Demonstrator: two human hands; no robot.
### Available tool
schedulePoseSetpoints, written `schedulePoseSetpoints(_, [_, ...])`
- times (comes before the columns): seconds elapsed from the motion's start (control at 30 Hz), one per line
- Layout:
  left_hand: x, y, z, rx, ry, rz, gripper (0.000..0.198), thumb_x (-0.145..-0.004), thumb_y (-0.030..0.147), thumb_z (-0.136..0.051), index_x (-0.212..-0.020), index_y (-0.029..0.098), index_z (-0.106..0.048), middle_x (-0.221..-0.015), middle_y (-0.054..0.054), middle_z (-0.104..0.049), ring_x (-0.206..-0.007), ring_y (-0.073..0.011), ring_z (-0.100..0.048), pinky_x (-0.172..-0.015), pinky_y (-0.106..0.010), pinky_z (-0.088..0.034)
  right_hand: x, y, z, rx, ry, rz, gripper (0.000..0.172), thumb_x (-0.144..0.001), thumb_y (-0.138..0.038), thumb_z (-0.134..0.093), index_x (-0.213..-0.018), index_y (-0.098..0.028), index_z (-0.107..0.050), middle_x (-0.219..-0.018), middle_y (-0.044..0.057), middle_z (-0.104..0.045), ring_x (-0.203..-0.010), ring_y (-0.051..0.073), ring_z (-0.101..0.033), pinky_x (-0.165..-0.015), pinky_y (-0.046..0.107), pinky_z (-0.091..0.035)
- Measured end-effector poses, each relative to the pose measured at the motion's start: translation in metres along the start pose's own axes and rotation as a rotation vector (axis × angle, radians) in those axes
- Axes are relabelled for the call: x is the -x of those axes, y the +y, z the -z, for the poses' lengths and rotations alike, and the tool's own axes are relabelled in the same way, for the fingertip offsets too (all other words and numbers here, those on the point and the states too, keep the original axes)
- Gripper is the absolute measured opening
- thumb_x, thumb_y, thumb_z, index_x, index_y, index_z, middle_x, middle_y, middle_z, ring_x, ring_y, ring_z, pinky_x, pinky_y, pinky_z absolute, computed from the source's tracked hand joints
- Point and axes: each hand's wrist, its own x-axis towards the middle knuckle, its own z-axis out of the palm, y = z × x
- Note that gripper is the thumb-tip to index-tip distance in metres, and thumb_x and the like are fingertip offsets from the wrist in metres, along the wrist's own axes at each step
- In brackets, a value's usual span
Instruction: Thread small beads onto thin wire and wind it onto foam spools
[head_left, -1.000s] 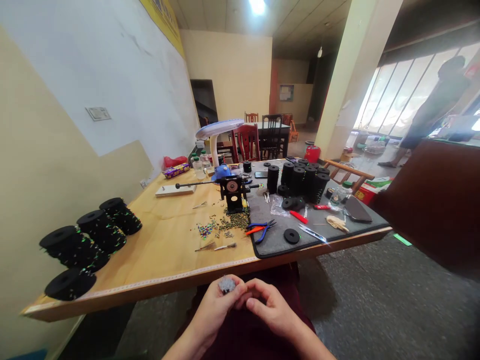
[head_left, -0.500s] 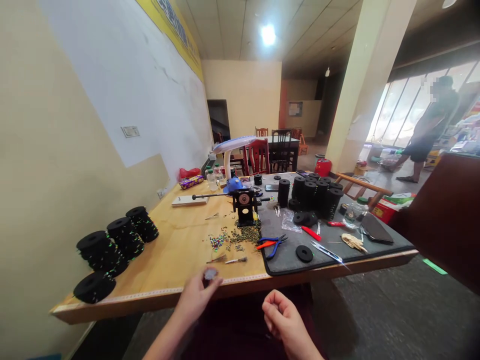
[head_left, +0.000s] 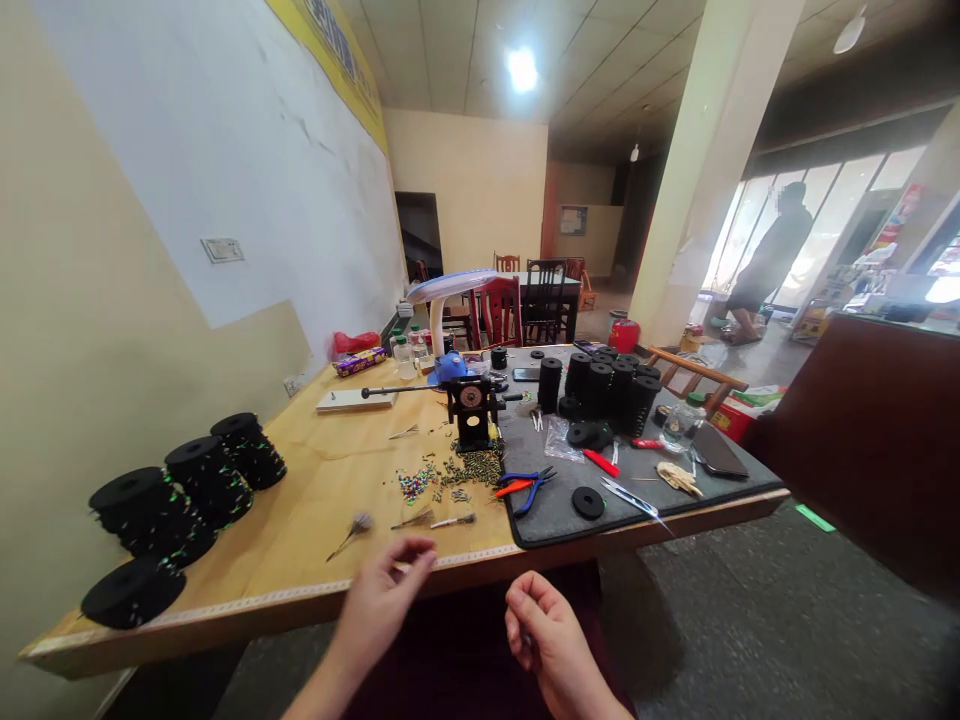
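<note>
The left hand is at the near edge of the bench, its fingers half curled with a narrow gap between thumb and forefinger; whether a small pale item sits in that gap is impossible to tell. The grey-tufted bundle lies on the wood just beyond this hand, apart from the fingers, its thin stem pointing toward the near left. The right hand is off the bench's edge, above the person's lap, with the fingers folded in and the thumb against them; it is unclear whether anything is hidden inside.

To the right of the bundle lie a wispy bunch of strands and a slim pale-handled brush. Behind them are scattered coloured beads and a heap of brassy pieces, which reaches the foot of a black device with a dial.

Blue-handled pliers lie across the left edge of a grey mat, beside a flat black ring and silvery snips. Black cylinders stand crowded toward the mat's far side. At the bench's left end, more black rolls bear green and pale flecks.
</note>
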Motion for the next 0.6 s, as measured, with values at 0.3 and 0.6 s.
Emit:
schedulePoseSetpoints(0.3, [0.034, 0.029, -0.084, 0.897, -0.450, 0.308, 0.032, -0.069, 0.040, -0.071, -0.081, 0.013, -0.059, -0.050, -0.001, -0.057, -0.045, -0.0139, -0.052, -0.051, -0.027, -0.042, 0.001, 0.000, 0.000, -0.015, -0.076, 0.017, 0.054, -0.063, -0.057, -0.069, -0.071, -0.013, -0.038, -0.050, -0.004, -0.046, -0.039, 0.000, -0.035, -0.039, 0.011, -0.020])
schedulePoseSetpoints(0.6, [0.035, 0.017, -0.085, 0.805, -0.425, 0.248, 0.038, -0.067, 0.048, -0.071, -0.066, 0.015, -0.055, -0.054, 0.001, -0.052, -0.049, -0.0099, -0.045, -0.052, -0.022, -0.037, -0.002, 0.009, 0.013, 0.216, -0.112, 0.021, 0.065, -0.056, -0.067, -0.067, -0.082, -0.011, -0.047, -0.062, 0.002, -0.059, -0.042, 0.002, -0.042, -0.039, 0.012, -0.029])
